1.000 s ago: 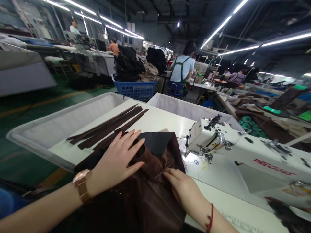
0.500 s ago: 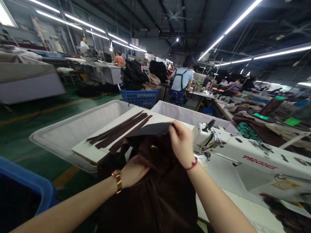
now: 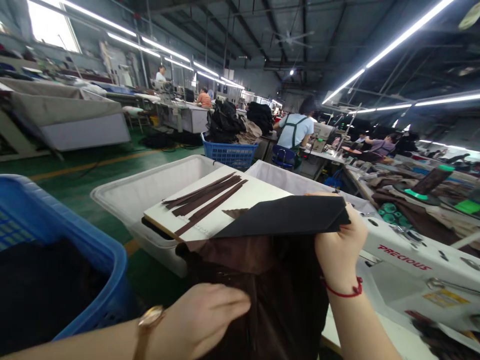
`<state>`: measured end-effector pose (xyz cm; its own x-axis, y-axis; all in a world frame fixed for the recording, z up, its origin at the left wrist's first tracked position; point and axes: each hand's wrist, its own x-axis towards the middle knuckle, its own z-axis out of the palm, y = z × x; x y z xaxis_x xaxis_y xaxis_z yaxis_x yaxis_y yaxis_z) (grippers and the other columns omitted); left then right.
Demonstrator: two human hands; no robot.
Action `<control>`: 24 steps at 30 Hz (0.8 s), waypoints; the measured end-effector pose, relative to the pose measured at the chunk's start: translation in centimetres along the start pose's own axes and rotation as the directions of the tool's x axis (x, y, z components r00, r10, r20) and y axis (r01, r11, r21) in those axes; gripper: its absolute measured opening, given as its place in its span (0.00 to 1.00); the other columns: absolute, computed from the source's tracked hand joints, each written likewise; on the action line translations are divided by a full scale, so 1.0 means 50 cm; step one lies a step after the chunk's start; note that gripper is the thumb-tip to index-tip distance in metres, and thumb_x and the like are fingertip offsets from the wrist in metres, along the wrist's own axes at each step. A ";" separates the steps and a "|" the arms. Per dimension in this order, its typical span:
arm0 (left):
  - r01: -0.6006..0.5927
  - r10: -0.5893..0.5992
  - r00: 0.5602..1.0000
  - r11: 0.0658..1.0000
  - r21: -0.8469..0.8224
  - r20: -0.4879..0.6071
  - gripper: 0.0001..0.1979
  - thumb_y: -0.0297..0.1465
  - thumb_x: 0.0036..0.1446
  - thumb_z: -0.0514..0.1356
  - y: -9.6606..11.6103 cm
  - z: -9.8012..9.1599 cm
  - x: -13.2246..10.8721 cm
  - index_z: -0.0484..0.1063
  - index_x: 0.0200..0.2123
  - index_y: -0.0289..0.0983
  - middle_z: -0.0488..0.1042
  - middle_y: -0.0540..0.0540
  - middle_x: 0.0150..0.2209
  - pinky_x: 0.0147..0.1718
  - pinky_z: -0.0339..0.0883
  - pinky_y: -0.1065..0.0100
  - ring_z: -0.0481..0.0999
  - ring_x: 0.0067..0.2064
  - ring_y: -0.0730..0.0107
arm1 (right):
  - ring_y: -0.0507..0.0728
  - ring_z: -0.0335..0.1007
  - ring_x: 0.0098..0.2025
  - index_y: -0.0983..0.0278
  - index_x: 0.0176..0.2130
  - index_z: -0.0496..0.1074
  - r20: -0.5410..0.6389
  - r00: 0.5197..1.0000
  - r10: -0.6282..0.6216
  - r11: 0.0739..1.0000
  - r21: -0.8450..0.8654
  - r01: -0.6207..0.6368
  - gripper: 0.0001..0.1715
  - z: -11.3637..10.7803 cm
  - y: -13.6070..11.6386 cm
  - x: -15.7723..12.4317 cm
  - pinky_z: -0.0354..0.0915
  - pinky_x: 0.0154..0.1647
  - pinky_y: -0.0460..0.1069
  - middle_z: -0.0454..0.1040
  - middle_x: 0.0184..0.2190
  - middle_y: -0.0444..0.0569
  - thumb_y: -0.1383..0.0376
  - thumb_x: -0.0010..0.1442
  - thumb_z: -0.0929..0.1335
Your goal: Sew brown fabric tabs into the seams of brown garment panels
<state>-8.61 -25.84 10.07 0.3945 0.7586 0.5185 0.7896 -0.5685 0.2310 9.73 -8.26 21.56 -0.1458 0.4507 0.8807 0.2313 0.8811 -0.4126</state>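
A dark brown garment (image 3: 270, 295) hangs in front of me, lifted off the table. My right hand (image 3: 339, 252) pinches its upper edge, where a flat black panel (image 3: 288, 216) is held up level. My left hand (image 3: 204, 317), with a gold watch on the wrist, is closed on the garment's lower left part. Several brown fabric strips (image 3: 206, 197) lie on the white board (image 3: 258, 192) just beyond the garment.
A white sewing machine (image 3: 412, 257) marked PRECIOUS stands to the right. White bins (image 3: 150, 187) sit beyond the board. A blue basket (image 3: 75, 245) with dark cloth is at my left. Another blue basket (image 3: 230, 152) and seated workers are further back.
The garment has been raised off the table and spread wider. My right hand moved right and up with the black panel. My view swung left, which brought the near blue basket into sight.
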 end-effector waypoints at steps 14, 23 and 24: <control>0.114 0.096 0.866 0.918 -0.379 0.491 0.26 0.41 0.69 0.42 -0.062 -0.126 0.087 0.74 0.32 0.37 0.75 0.50 0.34 0.37 0.71 0.72 0.76 0.36 0.72 | 0.53 0.70 0.30 0.64 0.29 0.75 -0.355 0.903 0.240 0.937 0.329 -0.120 0.02 -0.161 -0.006 -0.023 0.68 0.33 0.49 0.74 0.28 0.44 0.69 0.50 0.71; 0.296 -0.293 0.951 0.955 0.011 -0.097 0.13 0.35 0.64 0.52 0.042 -0.208 0.116 0.74 0.36 0.36 0.71 0.49 0.31 0.34 0.66 0.70 0.71 0.34 0.70 | 0.51 0.68 0.30 0.61 0.28 0.69 -0.652 0.675 0.345 0.863 0.503 0.045 0.03 -0.189 -0.031 -0.039 0.69 0.38 0.49 0.70 0.27 0.39 0.66 0.50 0.69; 0.308 -0.240 0.911 0.937 0.165 -0.334 0.12 0.33 0.63 0.52 0.067 -0.220 0.122 0.75 0.40 0.36 0.71 0.48 0.33 0.37 0.66 0.68 0.71 0.36 0.69 | 0.51 0.69 0.31 0.61 0.29 0.69 -0.684 0.645 0.341 0.865 0.497 0.069 0.04 -0.196 -0.037 -0.046 0.69 0.41 0.50 0.70 0.27 0.39 0.66 0.50 0.70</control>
<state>-8.75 -26.62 23.07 0.0125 0.7214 0.6924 0.9389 -0.2467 0.2401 19.08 -12.32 22.60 0.6424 0.4935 0.5863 -0.2880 0.8644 -0.4121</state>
